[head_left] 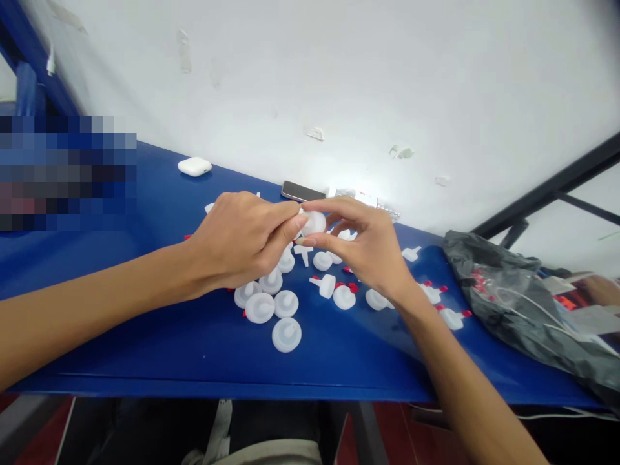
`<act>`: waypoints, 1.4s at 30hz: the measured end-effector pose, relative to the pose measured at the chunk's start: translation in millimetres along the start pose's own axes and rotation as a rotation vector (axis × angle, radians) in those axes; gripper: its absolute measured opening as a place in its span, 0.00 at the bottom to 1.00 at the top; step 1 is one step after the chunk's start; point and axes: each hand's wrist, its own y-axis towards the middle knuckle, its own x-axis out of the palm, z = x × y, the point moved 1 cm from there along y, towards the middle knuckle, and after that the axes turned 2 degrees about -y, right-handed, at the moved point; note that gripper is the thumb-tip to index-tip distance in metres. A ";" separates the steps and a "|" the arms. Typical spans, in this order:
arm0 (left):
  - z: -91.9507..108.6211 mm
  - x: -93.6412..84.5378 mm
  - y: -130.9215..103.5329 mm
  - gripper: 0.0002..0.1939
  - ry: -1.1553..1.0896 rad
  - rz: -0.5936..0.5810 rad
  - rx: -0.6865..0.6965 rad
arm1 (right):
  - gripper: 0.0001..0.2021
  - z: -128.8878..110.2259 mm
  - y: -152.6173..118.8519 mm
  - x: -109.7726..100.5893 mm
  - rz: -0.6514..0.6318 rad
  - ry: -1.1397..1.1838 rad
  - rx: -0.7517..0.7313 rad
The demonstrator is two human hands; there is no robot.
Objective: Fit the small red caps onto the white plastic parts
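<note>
Forearms nearest lens, meeting above blue surface [145, 336]. Left hand [242, 242] and right hand [368, 248] both pinch one small white round plastic cap [314, 223], raised above loose pile of white plastic caps [285, 303]. Best practice, by judgement: fingertip grip at rim, parts aligned squarely, light even pressure.

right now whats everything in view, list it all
round plastic caps: a couple dozen, white, some with red tips, scattered mid-table
held cap: one, white, pinched between both hands
table: one, blue
earbud case: one, white, far left by the wall
phone: one, dark, flat by the wall
plastic bag: one, grey, right end of the table, wires on it
wall: white, bits of tape
left hand: grip on the held cap
right hand: grip on the same cap
</note>
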 end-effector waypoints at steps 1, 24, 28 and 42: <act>-0.1 -0.2 0.3 0.21 -0.008 -0.005 -0.005 | 0.13 0.1 -0.6 0.3 0.013 -0.017 -0.020; 1.1 -4.6 4.0 0.25 0.067 -0.113 -0.111 | 0.14 2.0 -1.4 -0.6 0.046 -0.079 -0.076; 1.4 -5.5 5.1 0.25 0.071 -0.123 -0.111 | 0.15 -0.2 -1.2 -1.3 0.057 -0.055 -0.061; 1.9 -5.7 5.8 0.26 0.084 -0.194 -0.160 | 0.13 -0.8 -2.0 1.0 0.035 -0.041 -0.004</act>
